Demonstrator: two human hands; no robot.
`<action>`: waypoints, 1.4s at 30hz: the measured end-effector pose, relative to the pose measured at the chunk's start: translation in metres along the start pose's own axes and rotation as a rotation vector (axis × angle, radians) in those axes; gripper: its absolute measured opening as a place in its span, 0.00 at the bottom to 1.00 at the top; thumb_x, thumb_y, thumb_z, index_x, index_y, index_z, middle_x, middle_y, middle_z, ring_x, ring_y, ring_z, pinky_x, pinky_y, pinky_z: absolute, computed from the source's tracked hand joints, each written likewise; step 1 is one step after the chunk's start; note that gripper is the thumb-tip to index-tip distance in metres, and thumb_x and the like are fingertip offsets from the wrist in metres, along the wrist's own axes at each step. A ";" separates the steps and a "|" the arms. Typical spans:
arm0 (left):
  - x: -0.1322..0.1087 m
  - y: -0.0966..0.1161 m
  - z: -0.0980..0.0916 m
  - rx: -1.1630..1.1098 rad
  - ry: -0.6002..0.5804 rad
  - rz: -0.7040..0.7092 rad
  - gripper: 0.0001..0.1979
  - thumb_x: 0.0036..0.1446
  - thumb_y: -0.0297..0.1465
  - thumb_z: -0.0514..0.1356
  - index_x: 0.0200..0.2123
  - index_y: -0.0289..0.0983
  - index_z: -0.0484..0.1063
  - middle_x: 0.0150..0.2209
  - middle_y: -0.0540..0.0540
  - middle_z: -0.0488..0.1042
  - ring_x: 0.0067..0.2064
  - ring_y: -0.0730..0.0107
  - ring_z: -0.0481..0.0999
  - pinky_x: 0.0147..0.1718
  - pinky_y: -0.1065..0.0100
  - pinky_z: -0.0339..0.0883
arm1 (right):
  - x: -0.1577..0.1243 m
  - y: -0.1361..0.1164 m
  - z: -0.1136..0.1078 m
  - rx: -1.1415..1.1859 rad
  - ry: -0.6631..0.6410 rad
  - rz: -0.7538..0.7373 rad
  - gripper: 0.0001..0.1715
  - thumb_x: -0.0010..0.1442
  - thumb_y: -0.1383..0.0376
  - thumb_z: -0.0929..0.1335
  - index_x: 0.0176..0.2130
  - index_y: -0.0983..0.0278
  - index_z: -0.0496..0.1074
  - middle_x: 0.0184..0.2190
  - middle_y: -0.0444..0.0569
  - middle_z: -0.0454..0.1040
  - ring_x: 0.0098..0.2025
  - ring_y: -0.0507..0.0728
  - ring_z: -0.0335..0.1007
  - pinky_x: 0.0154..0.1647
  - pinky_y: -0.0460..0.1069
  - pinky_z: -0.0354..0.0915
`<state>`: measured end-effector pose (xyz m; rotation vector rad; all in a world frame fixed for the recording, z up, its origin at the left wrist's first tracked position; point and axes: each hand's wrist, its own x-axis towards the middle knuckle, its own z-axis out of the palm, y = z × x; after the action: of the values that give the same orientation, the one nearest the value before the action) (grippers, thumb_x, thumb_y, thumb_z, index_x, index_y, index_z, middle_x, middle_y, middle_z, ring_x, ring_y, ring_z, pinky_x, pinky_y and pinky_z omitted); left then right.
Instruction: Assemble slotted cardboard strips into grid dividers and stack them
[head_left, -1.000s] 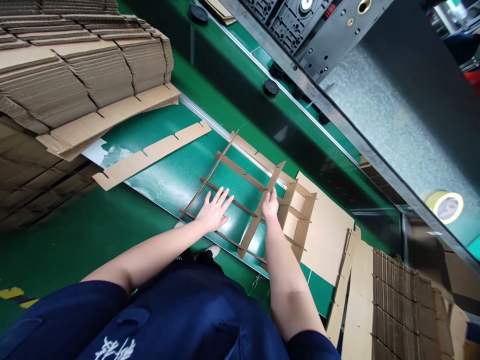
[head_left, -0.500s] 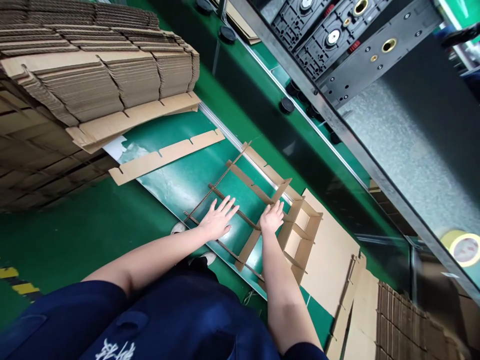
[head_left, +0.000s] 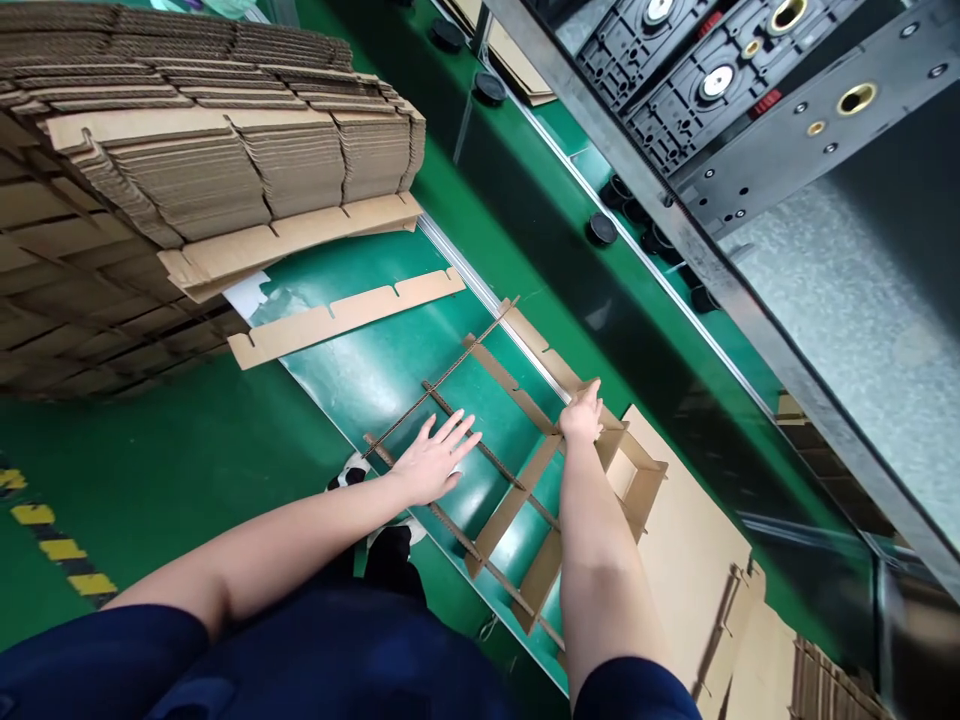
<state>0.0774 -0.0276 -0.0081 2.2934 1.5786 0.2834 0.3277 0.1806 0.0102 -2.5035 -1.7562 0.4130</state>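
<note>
A slotted cardboard divider grid (head_left: 517,460) stands on its edges on the green table (head_left: 360,370). My left hand (head_left: 435,458) lies flat and open, fingers spread, on the near strips at the grid's left part. My right hand (head_left: 582,414) reaches over the far side of the grid, and its fingers curl on the top edge of an upright divider strip there. A loose notched cardboard strip (head_left: 345,316) lies flat on the table, to the left of the grid.
A tall pile of flat notched cardboard strips (head_left: 195,150) fills the left. Flat cardboard sheets (head_left: 690,540) lie right of the grid, with more stacked at bottom right. A green conveyor (head_left: 525,200) runs beyond the table; dark metal plates (head_left: 750,90) are at top right.
My right hand has moved from the middle divider strip to the far edge of the grid. The left hand has stayed flat on the near strips. The view shifted slightly.
</note>
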 end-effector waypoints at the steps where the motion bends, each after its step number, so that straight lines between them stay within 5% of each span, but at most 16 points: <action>1: 0.000 0.000 0.000 -0.001 -0.002 0.001 0.36 0.59 0.39 0.53 0.67 0.41 0.44 0.70 0.42 0.37 0.70 0.53 0.32 0.62 0.43 0.41 | -0.002 0.000 0.001 0.005 0.006 0.010 0.38 0.65 0.65 0.53 0.68 0.59 0.30 0.67 0.55 0.49 0.70 0.60 0.34 0.62 0.71 0.44; 6: -0.001 0.000 0.001 0.008 -0.005 -0.006 0.35 0.59 0.38 0.52 0.67 0.42 0.45 0.70 0.42 0.38 0.70 0.54 0.31 0.62 0.42 0.42 | -0.013 0.000 0.004 0.087 0.064 -0.021 0.35 0.65 0.64 0.50 0.68 0.64 0.39 0.67 0.56 0.48 0.68 0.58 0.42 0.63 0.57 0.51; 13: 0.000 0.000 -0.001 0.003 -0.022 -0.001 0.35 0.59 0.40 0.53 0.67 0.41 0.44 0.70 0.42 0.38 0.70 0.54 0.30 0.62 0.43 0.42 | -0.007 -0.002 0.011 -0.005 0.071 -0.035 0.38 0.63 0.67 0.51 0.68 0.58 0.32 0.68 0.54 0.44 0.70 0.60 0.34 0.61 0.72 0.46; 22: -0.003 0.001 0.000 0.008 -0.006 -0.007 0.36 0.58 0.38 0.54 0.67 0.41 0.45 0.70 0.42 0.39 0.70 0.54 0.31 0.62 0.42 0.42 | -0.013 0.002 0.016 -0.037 0.115 0.012 0.46 0.55 0.73 0.55 0.68 0.64 0.31 0.68 0.56 0.44 0.70 0.58 0.33 0.61 0.68 0.52; 28: -0.003 0.001 0.003 -0.017 0.004 -0.014 0.36 0.58 0.37 0.54 0.68 0.43 0.43 0.70 0.44 0.38 0.70 0.53 0.32 0.63 0.43 0.39 | -0.010 0.008 0.017 -0.040 0.106 -0.013 0.40 0.61 0.69 0.52 0.69 0.62 0.33 0.68 0.56 0.46 0.70 0.61 0.32 0.59 0.70 0.52; 33: -0.004 0.000 0.005 -0.006 0.003 -0.007 0.37 0.58 0.37 0.54 0.68 0.43 0.41 0.70 0.44 0.37 0.70 0.53 0.31 0.63 0.42 0.39 | -0.011 0.012 0.019 -0.138 0.132 0.019 0.35 0.65 0.58 0.52 0.68 0.59 0.38 0.69 0.58 0.35 0.69 0.64 0.29 0.57 0.71 0.52; 42: -0.004 0.000 0.002 0.003 -0.009 -0.002 0.36 0.58 0.37 0.53 0.68 0.42 0.43 0.70 0.43 0.37 0.70 0.53 0.31 0.63 0.42 0.40 | -0.017 0.010 0.013 -0.086 0.154 0.018 0.39 0.66 0.48 0.48 0.68 0.64 0.42 0.69 0.60 0.38 0.69 0.65 0.30 0.60 0.72 0.46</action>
<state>0.0772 -0.0319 -0.0101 2.2925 1.5781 0.2700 0.3276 0.1598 -0.0014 -2.5330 -1.7295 0.1440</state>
